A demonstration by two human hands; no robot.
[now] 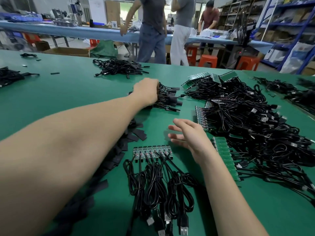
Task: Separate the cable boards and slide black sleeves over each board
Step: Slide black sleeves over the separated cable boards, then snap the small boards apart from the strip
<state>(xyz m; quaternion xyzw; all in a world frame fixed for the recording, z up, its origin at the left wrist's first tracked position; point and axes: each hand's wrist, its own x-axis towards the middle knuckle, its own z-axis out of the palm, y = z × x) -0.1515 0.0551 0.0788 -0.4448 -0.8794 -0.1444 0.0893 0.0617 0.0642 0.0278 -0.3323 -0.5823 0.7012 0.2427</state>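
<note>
A strip of joined green cable boards (152, 151) lies on the green table (68, 92) in front of me, its black USB cables (160, 189) trailing toward me. My left hand (145, 92) reaches far forward and grips a bundle of sleeved cables (168, 97). My right hand (189, 135) hovers just right of the board strip, fingers spread and holding nothing. Loose flat black sleeves (136, 135) lie scattered under and beside my left forearm.
A big heap of unsleeved board strips with cables (247, 126) fills the right side. Another cable pile (119, 67) sits at the far middle, more (8, 75) at far left. Three people (151, 28) stand beyond the table by orange stools (208, 60).
</note>
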